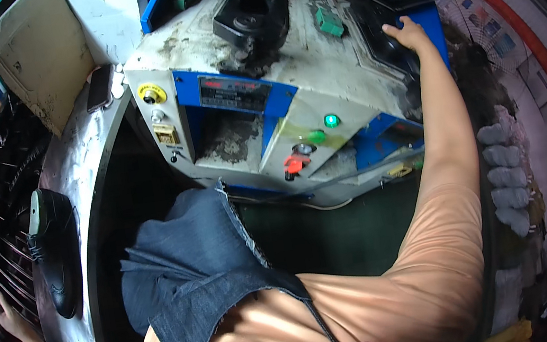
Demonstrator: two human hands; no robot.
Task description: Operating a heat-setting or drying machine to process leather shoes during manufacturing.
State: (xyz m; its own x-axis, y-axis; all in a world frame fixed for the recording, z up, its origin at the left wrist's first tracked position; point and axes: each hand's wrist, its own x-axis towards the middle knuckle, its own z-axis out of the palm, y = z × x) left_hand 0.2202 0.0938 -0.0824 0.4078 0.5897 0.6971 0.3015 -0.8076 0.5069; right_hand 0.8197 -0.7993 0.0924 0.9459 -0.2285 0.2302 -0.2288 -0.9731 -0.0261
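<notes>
My right hand [410,36] reaches to the machine's right side and rests at a black recessed mould [377,34], thumb and a finger apart. Nothing shows in that hand; some of its fingers are hidden. At the far left, my left hand [8,314] lies beside curved metal rods [13,267], its visible fingers stretched out and holding nothing I can see. Between that hand and the machine, a black lace-up shoe [56,254] lies on a metal ledge [85,197]. The worn white and blue machine [200,48] stands in front of me.
Another black mould [252,20] sits on the machine's left half, near a green block [329,22]. A red knob [295,163] and a lit green button [331,121] are on its front. A phone [100,88] lies on the ledge. Grey rolled bundles [506,177] line the right.
</notes>
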